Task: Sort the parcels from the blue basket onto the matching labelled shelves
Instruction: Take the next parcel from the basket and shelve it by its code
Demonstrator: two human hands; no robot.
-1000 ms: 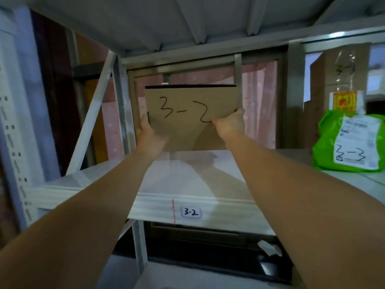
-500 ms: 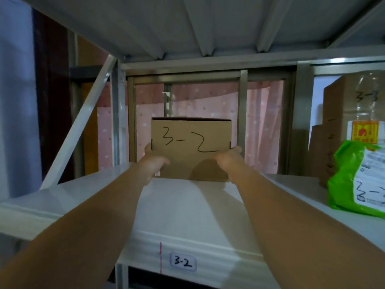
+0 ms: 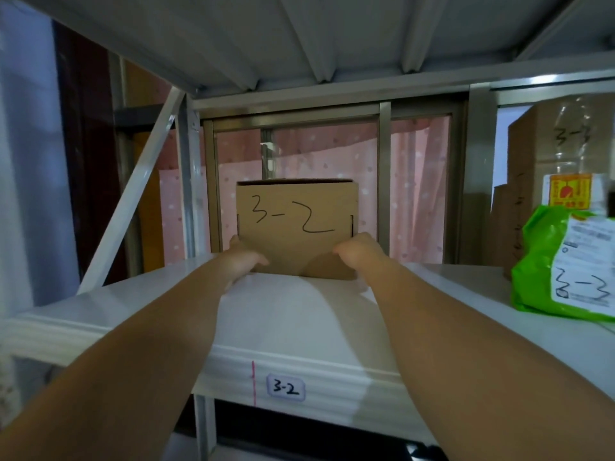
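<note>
Cardboard box [image 3: 296,224], marked 3-2: lowered from mid-air a second ago and now seated at the back of the shelf [image 3: 299,331], 12 o'clock from the 3-2 label [image 3: 286,389]. Left hand [image 3: 244,261] and right hand [image 3: 357,252]: fingers curled round its lower corners. Judgement: the shelf matches and only release remains.
</note>
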